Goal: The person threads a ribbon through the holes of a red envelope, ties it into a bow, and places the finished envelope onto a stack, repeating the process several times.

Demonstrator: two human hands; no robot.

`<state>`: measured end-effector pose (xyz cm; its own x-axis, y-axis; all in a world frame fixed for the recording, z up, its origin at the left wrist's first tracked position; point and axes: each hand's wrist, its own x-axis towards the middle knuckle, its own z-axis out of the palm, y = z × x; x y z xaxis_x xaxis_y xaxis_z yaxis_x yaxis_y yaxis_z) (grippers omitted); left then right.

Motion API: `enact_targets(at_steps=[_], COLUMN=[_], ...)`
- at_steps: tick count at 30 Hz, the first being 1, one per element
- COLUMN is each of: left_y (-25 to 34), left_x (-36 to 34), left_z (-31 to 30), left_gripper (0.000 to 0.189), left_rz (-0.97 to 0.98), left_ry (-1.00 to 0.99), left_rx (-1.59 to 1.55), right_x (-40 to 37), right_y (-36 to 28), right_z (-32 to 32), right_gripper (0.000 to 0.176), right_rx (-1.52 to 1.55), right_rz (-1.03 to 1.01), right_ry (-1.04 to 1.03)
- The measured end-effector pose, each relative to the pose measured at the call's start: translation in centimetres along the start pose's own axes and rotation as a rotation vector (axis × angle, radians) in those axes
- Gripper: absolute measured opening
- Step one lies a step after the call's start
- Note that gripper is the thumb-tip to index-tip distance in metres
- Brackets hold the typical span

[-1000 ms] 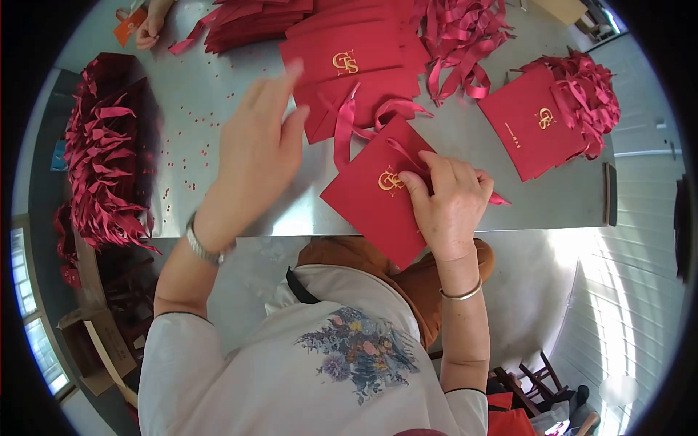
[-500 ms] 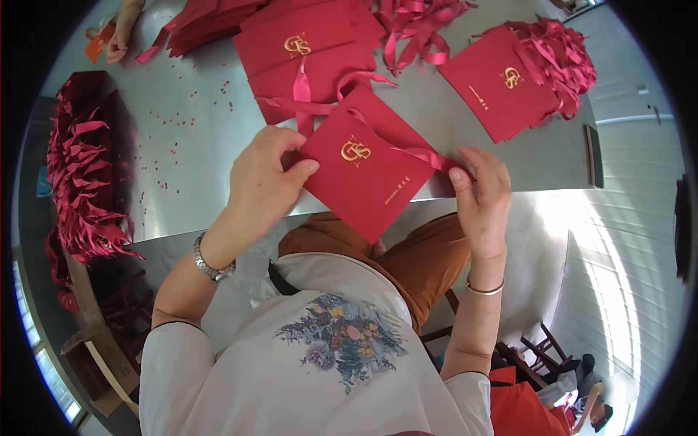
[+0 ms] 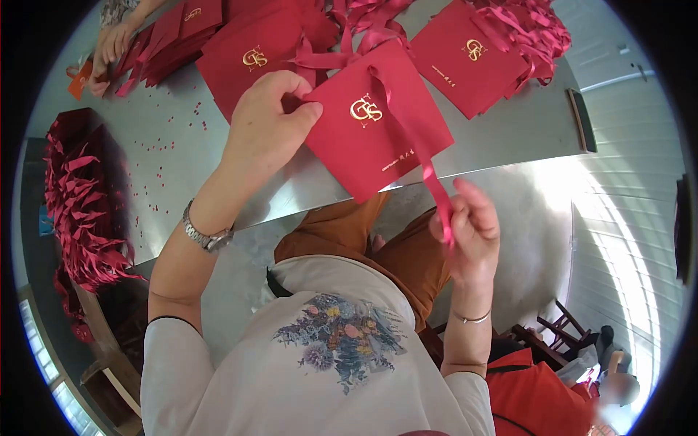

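A red paper gift bag (image 3: 342, 138) with a gold monogram and small gold lettering is held tilted over the front edge of the table. My left hand (image 3: 273, 120) pinches its left edge between thumb and fingers. From a hole near the bag's top runs a pink-red ribbon (image 3: 429, 174), pulled taut down to the right. My right hand (image 3: 472, 229) is closed on the ribbon's lower end, below the bag and past the table edge. More ribbon lies behind the bag's top.
Flat red bags (image 3: 233, 65) lie stacked behind my left hand. Another pile of bags (image 3: 465, 62) with bunched ribbons is at the right. A ribbon-filled bundle (image 3: 80, 203) stands at the left edge. Another person's hands (image 3: 113, 47) are at the upper left.
My right hand has moved down, drawing the ribbon from beside the bag to a longer stretch below it. The bag has turned slightly; the view has shifted.
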<state>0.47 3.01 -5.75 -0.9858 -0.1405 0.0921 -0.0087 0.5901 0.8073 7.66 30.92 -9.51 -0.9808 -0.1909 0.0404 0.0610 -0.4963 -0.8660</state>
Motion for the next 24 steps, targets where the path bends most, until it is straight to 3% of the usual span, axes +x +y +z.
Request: enact_targets(at_steps=[2,4,5,7,8,10,13,14,16,18,19,20,22,24], left_y=[-0.5,-1.8,-0.4,0.5,0.6,1.4,0.4,0.7,0.2,-0.2,-0.3,-0.4,-0.1,0.6], left_x=[0.8,1.2,0.6,-0.8,-2.0,-4.8,-7.1,-6.9,-6.9,-6.5,-6.2,-5.9,-5.7,-5.7], left_z=[0.8,2.3,2.6,2.0,1.6,0.2,1.9,1.6,1.6,1.2,0.7,0.3,0.4,0.4], left_gripper=[0.022,0.023,0.022,0.023,0.022,0.025,0.016,0.014,0.013,0.012,0.012,0.012,0.014,0.016], left_rz=[-0.006,0.224,0.214,0.331,0.226,-0.149,0.020,0.124,0.124,0.129,0.223,0.315,0.388,0.467], left_ry=[-0.103,0.011,0.114,0.192,0.064,-0.387,-0.316,-0.272,-0.249,-0.231,-0.227,-0.219,-0.237,-0.284], left_rx=[-0.004,0.064,0.079,-0.002,-0.196,-0.590,-0.629,-0.439,-0.400,-0.351,-0.251,-0.151,-0.139,-0.128], right_x=[-0.2,0.3,0.7,1.9,2.4,3.3,3.2,3.3,3.0,2.2,1.9,2.0,2.5,4.1], right_y=[0.7,1.2,1.6,2.4,2.9,3.6,4.5,4.6,4.8,3.4,2.3,2.3,0.7,0.1], right_z=[0.9,2.7,3.6,5.0,5.6,7.0,7.5,7.7,7.5,7.3,7.4,6.9,5.8,7.1], right_gripper=[0.031,0.024,0.024,0.022,0.020,0.020,0.020,0.019,0.021,0.023,0.023,0.023,0.025,0.027], right_rx=[0.175,0.312,0.315,0.128,0.153,0.073,-0.021,-0.026,-0.085,-0.523,-0.625,-0.799,-1.189,-1.278], right_rz=[-0.014,0.003,0.005,-0.181,-0.182,-0.196,-0.168,-0.166,-0.188,-0.041,-0.046,-0.304,-0.632,-0.705], right_ry=[-0.179,-0.270,-0.277,-0.140,-0.087,0.021,0.058,0.059,0.056,0.090,0.129,0.185,0.061,-0.168])
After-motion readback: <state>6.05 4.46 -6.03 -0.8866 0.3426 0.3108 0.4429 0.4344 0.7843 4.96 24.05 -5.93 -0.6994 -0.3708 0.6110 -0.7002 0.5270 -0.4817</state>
